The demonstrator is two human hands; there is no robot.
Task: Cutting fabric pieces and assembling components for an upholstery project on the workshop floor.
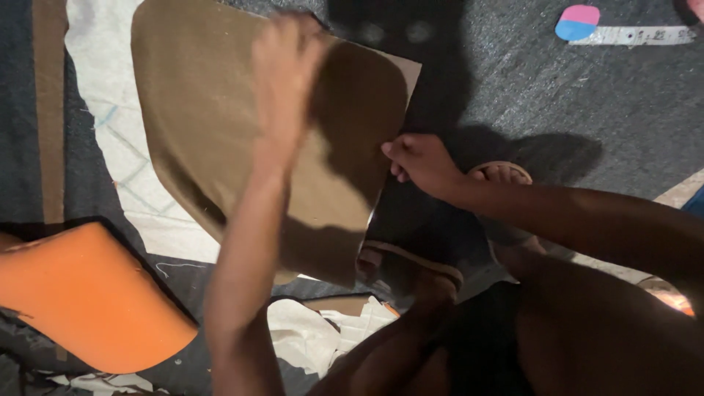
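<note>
A large brown cardboard sheet (198, 125) with rounded corners lies on the dark floor covering. My left hand (282, 73) is blurred, raised over the sheet's upper middle, fingers bent; whether it holds anything is unclear. My right hand (419, 163) pinches the sheet's right edge with its fingers closed on it. My feet in sandals (411, 264) rest just below the sheet.
An orange curved foam piece (88, 293) lies at lower left. White paper scraps (315, 330) sit near my knee. A white paper pattern (110, 110) lies under the cardboard. A pink-and-blue eraser (577, 22) and a ruler (634, 35) lie at top right.
</note>
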